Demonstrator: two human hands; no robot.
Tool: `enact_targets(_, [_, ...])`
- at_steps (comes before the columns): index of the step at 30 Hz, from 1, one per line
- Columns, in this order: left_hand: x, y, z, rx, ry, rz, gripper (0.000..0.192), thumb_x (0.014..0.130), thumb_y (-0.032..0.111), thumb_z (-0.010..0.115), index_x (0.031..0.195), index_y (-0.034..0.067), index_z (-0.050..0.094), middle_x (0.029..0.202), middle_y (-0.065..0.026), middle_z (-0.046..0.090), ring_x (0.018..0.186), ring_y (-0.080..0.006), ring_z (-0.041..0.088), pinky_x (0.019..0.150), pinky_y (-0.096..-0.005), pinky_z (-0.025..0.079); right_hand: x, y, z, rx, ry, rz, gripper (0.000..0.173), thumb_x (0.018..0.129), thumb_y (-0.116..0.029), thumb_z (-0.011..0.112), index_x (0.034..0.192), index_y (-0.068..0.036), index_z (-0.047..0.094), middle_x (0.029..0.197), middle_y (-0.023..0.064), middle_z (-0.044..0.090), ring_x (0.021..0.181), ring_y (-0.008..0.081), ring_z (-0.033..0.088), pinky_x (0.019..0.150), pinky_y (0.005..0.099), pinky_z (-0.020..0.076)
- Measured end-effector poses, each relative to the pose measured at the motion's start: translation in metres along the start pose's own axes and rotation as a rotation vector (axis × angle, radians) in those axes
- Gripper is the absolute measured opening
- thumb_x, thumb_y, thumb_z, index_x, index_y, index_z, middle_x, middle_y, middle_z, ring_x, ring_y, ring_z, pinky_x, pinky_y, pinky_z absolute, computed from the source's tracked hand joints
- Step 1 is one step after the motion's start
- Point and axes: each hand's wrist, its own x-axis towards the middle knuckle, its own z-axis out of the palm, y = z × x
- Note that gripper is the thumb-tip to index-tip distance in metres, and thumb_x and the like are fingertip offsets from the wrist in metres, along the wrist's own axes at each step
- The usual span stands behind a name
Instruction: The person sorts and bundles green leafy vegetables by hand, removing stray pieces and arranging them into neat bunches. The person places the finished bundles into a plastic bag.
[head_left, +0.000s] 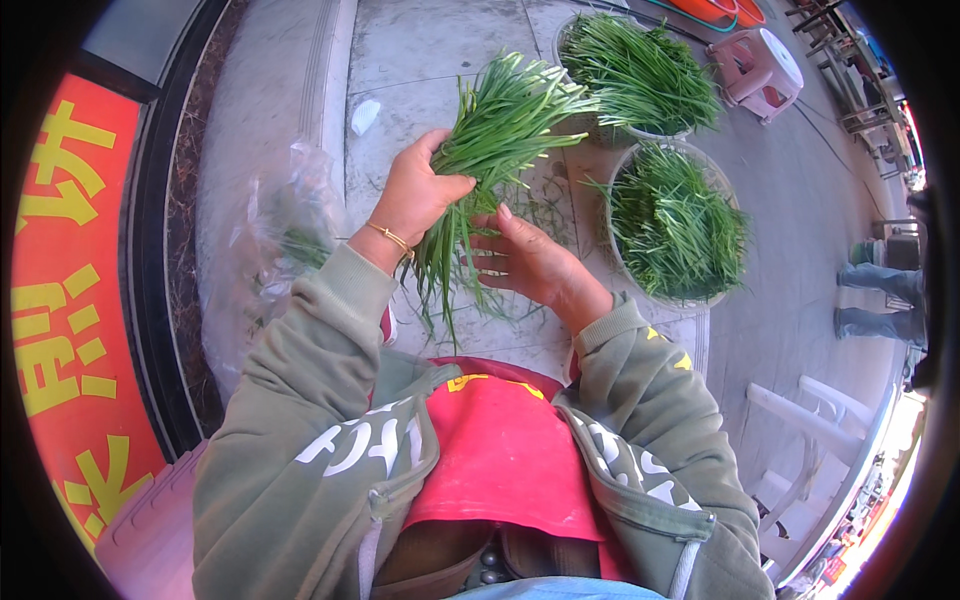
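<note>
My left hand (424, 187) grips a thick bunch of green garlic chives (499, 124) around its middle. The pale cut ends point up and to the right, while the thin leaf tips hang toward my lap. Just right of the hanging leaves is my right hand (529, 259), fingers apart and palm turned toward the bunch. Its fingertips are close to the leaves, and I cannot tell whether they touch. To the right stands a round plastic basket (621, 255) heaped with chives (675, 225). Beyond it, a second basket (559, 45) holds longer chives (637, 71).
A clear plastic bag (270, 225) with some greens lies at left on the step. Loose chive scraps (551, 214) litter the tiles below my hands. A pink and white stool (757, 71) stands beyond the baskets, a white chair (810, 435) at lower right. A person's legs (881, 304) show at far right.
</note>
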Motion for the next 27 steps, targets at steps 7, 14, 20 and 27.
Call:
enact_targets(7, [-0.015,0.007,0.011,-0.090,-0.195,-0.151,0.049,0.079,-0.009,0.063,0.126,-0.005,0.050,0.109,-0.0084,0.063,0.094,-0.0143,0.062,0.082,-0.0275,0.051,0.008,-0.019,0.000,0.161,-0.183,-0.375,0.071,0.081,-0.062,0.064,0.134,-0.017,0.047,0.126,0.0025,0.054,0.117,0.0190,0.048,0.098,0.0418,0.0379])
enact_targets(14, [-0.016,-0.004,0.016,0.227,-0.176,0.095,0.050,0.078,-0.002,0.066,0.125,-0.004,0.051,0.108,-0.0085,0.064,0.099,-0.0156,0.060,0.087,-0.0283,0.048,0.009,-0.031,0.017,0.245,-0.168,-0.578,0.064,0.086,-0.053,0.064,0.130,-0.010,0.048,0.126,0.0060,0.054,0.116,0.0220,0.050,0.102,0.0394,0.0374])
enact_targets(20, [-0.015,-0.007,0.022,0.657,-0.191,0.328,0.054,0.072,0.002,0.066,0.124,-0.002,0.052,0.108,-0.0183,0.062,0.101,-0.0296,0.061,0.087,-0.0359,0.047,0.015,-0.035,0.012,0.224,-0.059,-0.596,0.063,0.091,-0.054,0.055,0.129,-0.005,0.049,0.126,0.0137,0.057,0.117,0.0267,0.052,0.105,0.0422,0.0376])
enact_targets(27, [-0.019,-0.012,0.028,0.886,-0.222,0.344,0.056,0.071,0.006,0.067,0.124,0.004,0.048,0.112,-0.0225,0.056,0.098,-0.0430,0.056,0.084,-0.0461,0.048,0.018,-0.040,0.015,0.422,0.049,-0.507,0.031,0.090,-0.023,0.061,0.110,-0.001,0.057,0.103,0.0132,0.064,0.096,0.0256,0.061,0.092,0.0398,0.0478])
